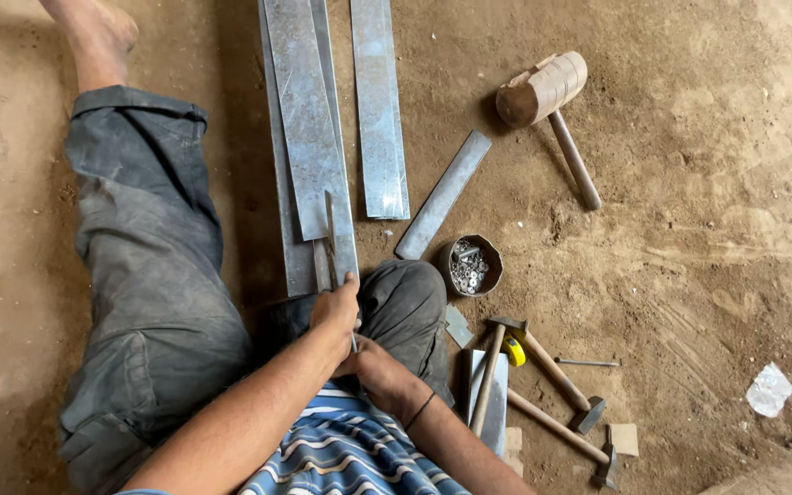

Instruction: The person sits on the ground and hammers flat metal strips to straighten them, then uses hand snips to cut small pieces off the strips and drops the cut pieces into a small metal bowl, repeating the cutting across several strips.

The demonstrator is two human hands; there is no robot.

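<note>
While knee hides the sheet's end, both hands (352, 339) together, clamped on metal strip (329, 240), grip partly hidden.

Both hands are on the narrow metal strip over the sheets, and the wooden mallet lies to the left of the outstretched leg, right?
Not quite. The head view shows the wooden mallet lying on the dirt to the right of the sheets, far from the outstretched leg. The left hand and right hand are indeed at the narrow metal strip.

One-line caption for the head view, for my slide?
Seated on dirt, left hand and right hand grip a thin metal strip over sheet-metal strips, hammers nearby.
</note>
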